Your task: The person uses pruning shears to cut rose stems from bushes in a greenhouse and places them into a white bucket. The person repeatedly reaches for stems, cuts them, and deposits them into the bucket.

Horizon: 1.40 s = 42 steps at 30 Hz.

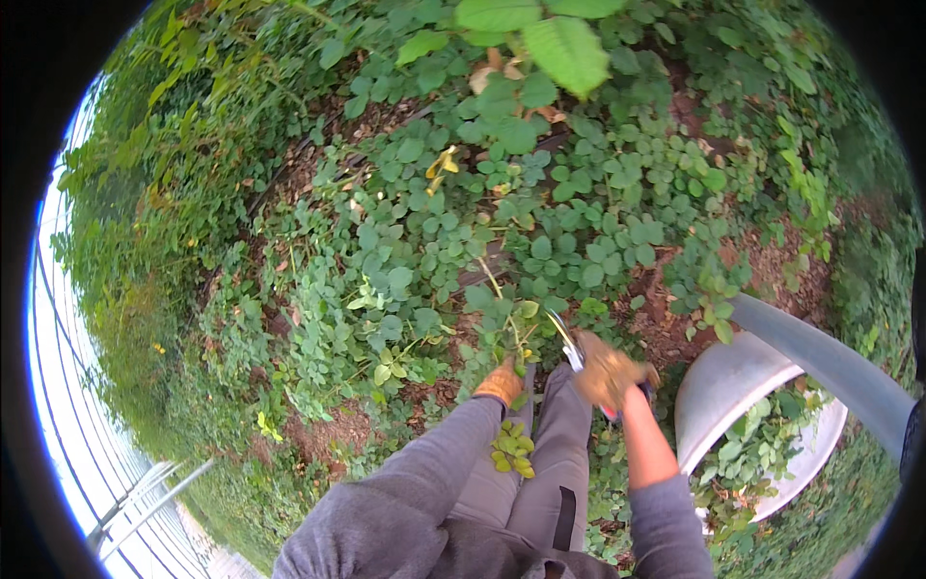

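My left hand (pixel 501 382), in a tan work glove, is closed around a thin leafy stem (pixel 516 333) in front of my knees. A sprig of yellow-green leaves (pixel 514 450) hangs below that hand, over my grey trousers. Just to the right, my gloved right hand (pixel 605 370) grips a pair of pruning shears (pixel 573 353). Their metal blades point up and left, a short way from the stem and apart from it. The glove and handles are blurred, and most of the handles are hidden by the palm.
At my right a pale tub (pixel 712 391) holds leafy cuttings (pixel 752 441). A grey curved bar (pixel 817 354) crosses above it. Low trifoliate bramble-like foliage (pixel 405 282) covers the ground, with brown leaf litter (pixel 336 434) between. Metal rails (pixel 155 499) stand at far left.
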Tool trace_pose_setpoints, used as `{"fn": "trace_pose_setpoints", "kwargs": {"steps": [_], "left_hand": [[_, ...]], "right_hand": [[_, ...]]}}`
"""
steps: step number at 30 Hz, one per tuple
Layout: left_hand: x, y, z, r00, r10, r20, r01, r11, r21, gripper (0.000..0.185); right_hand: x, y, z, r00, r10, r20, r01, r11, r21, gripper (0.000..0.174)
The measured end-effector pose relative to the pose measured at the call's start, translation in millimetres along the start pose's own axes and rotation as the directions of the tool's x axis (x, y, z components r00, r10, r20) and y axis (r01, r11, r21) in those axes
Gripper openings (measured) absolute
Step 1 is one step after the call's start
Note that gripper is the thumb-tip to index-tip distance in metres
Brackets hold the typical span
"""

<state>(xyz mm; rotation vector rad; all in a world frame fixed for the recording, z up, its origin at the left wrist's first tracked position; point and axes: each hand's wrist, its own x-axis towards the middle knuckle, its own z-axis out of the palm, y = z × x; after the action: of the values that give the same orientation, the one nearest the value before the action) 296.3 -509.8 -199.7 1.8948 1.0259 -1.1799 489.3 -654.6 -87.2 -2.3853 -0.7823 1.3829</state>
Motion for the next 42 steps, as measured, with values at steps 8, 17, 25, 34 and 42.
{"fn": "trace_pose_setpoints", "kwargs": {"steps": [8,17,25,34,42], "left_hand": [[-35.6,8.9,6.3,1.000,0.029,-0.002,-0.029,0.988,-0.150,0.074],[-95.6,-0.7,-0.7,0.920,0.383,0.081,-0.351,0.899,-0.263,0.075],[-230.1,112.7,-52.2,0.626,0.741,0.243,-0.734,0.665,-0.136,0.070],[-370.6,288.7,11.3,-0.720,0.565,0.402,-0.614,-0.789,0.009,0.047],[-374.1,393.2,82.1,-0.396,0.676,0.622,-0.449,-0.733,0.511,0.058]], "right_hand": [[212.8,-84.7,7.1,0.955,-0.086,0.283,0.174,0.938,-0.301,0.040],[122.3,-60.3,-18.1,0.995,-0.096,0.024,0.097,0.994,-0.047,0.051],[-216.0,48.7,-74.8,0.700,0.686,-0.201,-0.601,0.717,0.354,0.066],[-384.7,47.7,99.7,0.445,0.890,0.095,-0.758,0.318,0.570,0.059],[-361.5,32.9,118.9,0.591,0.786,0.184,-0.557,0.232,0.797,0.054]]}}
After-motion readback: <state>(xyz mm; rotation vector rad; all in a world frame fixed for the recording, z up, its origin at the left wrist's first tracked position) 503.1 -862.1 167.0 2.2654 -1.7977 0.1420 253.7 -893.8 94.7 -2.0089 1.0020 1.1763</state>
